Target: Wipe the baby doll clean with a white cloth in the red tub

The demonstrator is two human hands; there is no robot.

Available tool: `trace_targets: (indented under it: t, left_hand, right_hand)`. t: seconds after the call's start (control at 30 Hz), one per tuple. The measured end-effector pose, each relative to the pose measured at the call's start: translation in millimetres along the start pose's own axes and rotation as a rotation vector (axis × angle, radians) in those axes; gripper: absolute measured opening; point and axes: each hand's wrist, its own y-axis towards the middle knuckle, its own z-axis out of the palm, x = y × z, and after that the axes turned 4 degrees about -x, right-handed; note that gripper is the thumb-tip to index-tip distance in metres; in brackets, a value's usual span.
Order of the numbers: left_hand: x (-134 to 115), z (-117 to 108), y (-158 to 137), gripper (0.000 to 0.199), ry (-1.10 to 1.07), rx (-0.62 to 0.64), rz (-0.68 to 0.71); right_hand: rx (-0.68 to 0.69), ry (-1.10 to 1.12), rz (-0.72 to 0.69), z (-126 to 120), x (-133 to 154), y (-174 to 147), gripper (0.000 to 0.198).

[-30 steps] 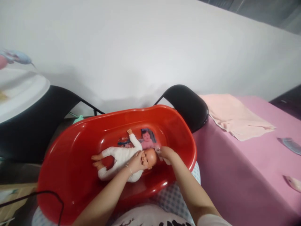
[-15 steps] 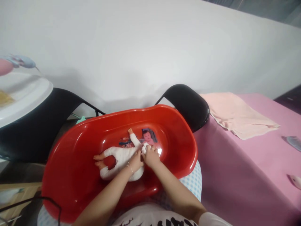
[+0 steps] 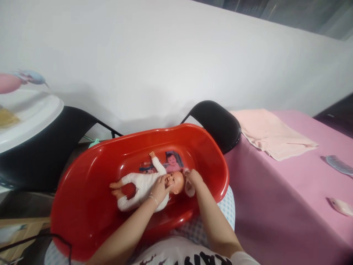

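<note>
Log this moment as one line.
left hand: on doll chest | right hand: small cloth beside doll's head | red tub

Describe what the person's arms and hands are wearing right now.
Both forearms are bare. The left hand has a thin bracelet at the wrist. The right hand shows no jewellery; a white short sleeve edge appears by that upper arm.

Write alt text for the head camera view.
A baby doll in white lies in a red tub; the left hand rests on its chest, the right hand holds a small cloth by its head.
</note>
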Motion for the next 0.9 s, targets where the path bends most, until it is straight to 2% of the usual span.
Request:
trace_targets:
  t: [0.07,0.13,0.2,0.27,0.37,0.43,0.5,0.57,0.63,0.67,0.73,0.8,0.87,0.9]
  left_hand:
    - [-0.9,0.5,-1.9,0.060,-0.002,0.024,-0.018]
    - [-6.1,0.0,-3.1,0.065,-0.041,0.011,-0.044]
    - [-15.4,-2.6,-4.4,0.070,-0.152,-0.016,-0.042]
    - [-25.6,-7.7,-6.1,0.073,-0.338,0.000,-0.013]
    - [-30.6,-18.6,-7.2,0.052,-0.585,0.017,0.016]
    - [-22.3,-26.5,-5.2,0.040,-0.578,-0.066,0.040]
    - [-6.5,-34.0,-1.8,0.035,-0.447,-0.160,0.051]
    - [10.4,-41.0,1.4,0.025,-0.272,-0.195,-0.007]
    - [21.4,-47.8,3.4,0.015,-0.097,-0.188,-0.114]
    - [23.3,-50.9,3.9,0.014,-0.026,-0.182,-0.148]
    - [20.4,-55.9,4.5,0.011,0.095,-0.196,-0.154]
    - [11.7,-57.8,5.7,0.007,0.200,-0.243,-0.086]
    - [3.0,-54.9,8.7,0.013,0.255,-0.232,-0.012]
    - [-0.2,-51.8,10.8,0.020,0.239,-0.172,0.019]
  right_hand:
    - [-0.067,0.080,-0.069,2.3,-5.0,-8.4,0.041]
    - [-0.075,0.323,-0.209,11.4,-3.6,-15.5,0.041]
    - [0.022,0.627,-0.326,25.6,2.5,-21.3,0.050]
    - [0.163,0.856,-0.345,40.4,11.0,-27.1,0.063]
    - [0.310,1.068,-0.300,53.5,23.4,-37.2,0.069]
    - [0.399,1.072,-0.340,52.3,28.6,-42.8,0.064]
    - [0.417,0.935,-0.409,42.7,29.6,-45.5,0.059]
    - [0.282,0.686,-0.459,26.6,26.5,-46.1,0.058]
    - [0.123,0.342,-0.485,8.2,20.3,-48.0,0.060]
    - [0.103,0.167,-0.484,0.1,16.8,-50.6,0.064]
    - [0.195,-0.117,-0.440,-10.6,10.3,-58.9,0.082]
    - [0.323,-0.310,-0.352,-10.8,5.8,-68.8,0.107]
    - [0.363,-0.399,-0.279,-1.7,3.1,-75.3,0.125]
    - [0.356,-0.410,-0.247,5.0,2.1,-76.1,0.129]
